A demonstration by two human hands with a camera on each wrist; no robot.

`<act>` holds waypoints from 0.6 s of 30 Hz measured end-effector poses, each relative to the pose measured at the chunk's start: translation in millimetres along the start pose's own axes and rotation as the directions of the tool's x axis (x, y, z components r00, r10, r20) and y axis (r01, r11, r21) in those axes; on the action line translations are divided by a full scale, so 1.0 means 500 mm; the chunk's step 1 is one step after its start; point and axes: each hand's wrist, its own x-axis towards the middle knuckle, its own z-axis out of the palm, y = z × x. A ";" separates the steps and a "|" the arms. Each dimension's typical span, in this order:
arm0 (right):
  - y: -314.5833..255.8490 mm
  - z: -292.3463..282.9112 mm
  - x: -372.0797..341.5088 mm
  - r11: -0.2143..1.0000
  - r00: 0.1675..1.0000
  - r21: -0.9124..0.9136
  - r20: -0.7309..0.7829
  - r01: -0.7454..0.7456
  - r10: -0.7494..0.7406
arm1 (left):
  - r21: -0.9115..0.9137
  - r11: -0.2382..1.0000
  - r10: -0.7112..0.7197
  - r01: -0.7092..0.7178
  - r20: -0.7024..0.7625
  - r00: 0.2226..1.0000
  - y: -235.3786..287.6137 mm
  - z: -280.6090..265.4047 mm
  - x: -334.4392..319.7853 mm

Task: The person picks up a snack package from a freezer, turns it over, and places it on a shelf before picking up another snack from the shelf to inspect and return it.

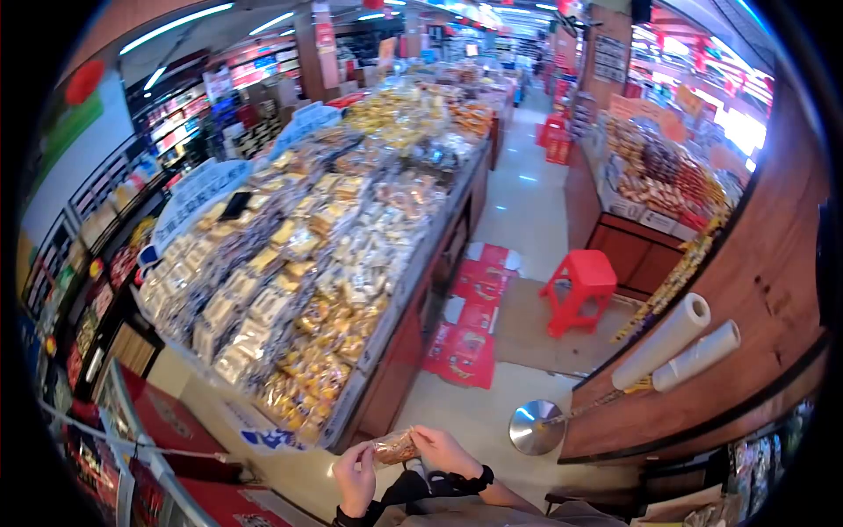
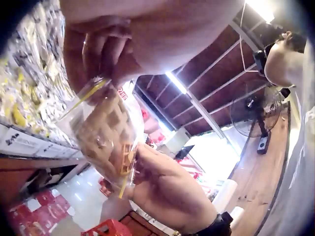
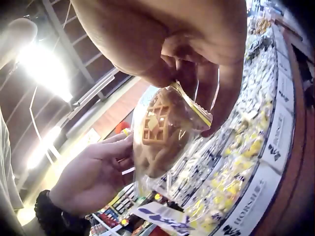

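Note:
A clear wrapper with a brown waffle-like piece inside point(image 1: 394, 448) is held between both hands in front of the body. The left hand point(image 1: 356, 477) pinches one end of it, and the right hand point(image 1: 441, 450) pinches the other. In the left wrist view the packet point(image 2: 106, 130) shows a lattice surface and yellow-edged ends, with the left hand point(image 2: 110, 44) above and the right hand point(image 2: 170, 189) below. The right wrist view shows an orange house-shaped print on the packet point(image 3: 160, 128), the right hand point(image 3: 177, 44) above it and the left hand point(image 3: 93, 169) beside it.
A long display counter point(image 1: 369, 373) heaped with wrapped snacks stands ahead to the left. On the right are a red stool point(image 1: 583, 285), a round metal base point(image 1: 537, 428) and plastic rolls point(image 1: 663, 342). Flattened red cardboard point(image 1: 465, 342) lies in the aisle.

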 end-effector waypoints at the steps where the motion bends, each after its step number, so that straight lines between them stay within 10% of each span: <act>1: 0.007 -0.019 -0.006 1.000 0.998 0.005 -0.064 -0.011 0.011 | -0.006 0.999 0.032 -0.032 0.055 0.998 0.008 0.023 0.019; 9: 0.075 -0.170 0.011 0.977 0.894 -0.192 -0.449 -0.090 -0.006 | -0.092 0.953 0.304 -0.290 0.326 0.895 0.035 0.238 0.161; 11: 0.040 -0.210 0.039 0.954 0.906 -0.115 -0.361 -0.277 0.219 | -0.116 0.941 0.340 -0.319 0.348 0.874 0.046 0.266 0.205; 18: 0.070 -0.298 0.226 0.964 0.886 -0.157 -0.446 -0.215 0.126 | -0.135 0.947 0.320 -0.290 0.399 0.859 0.031 0.384 0.388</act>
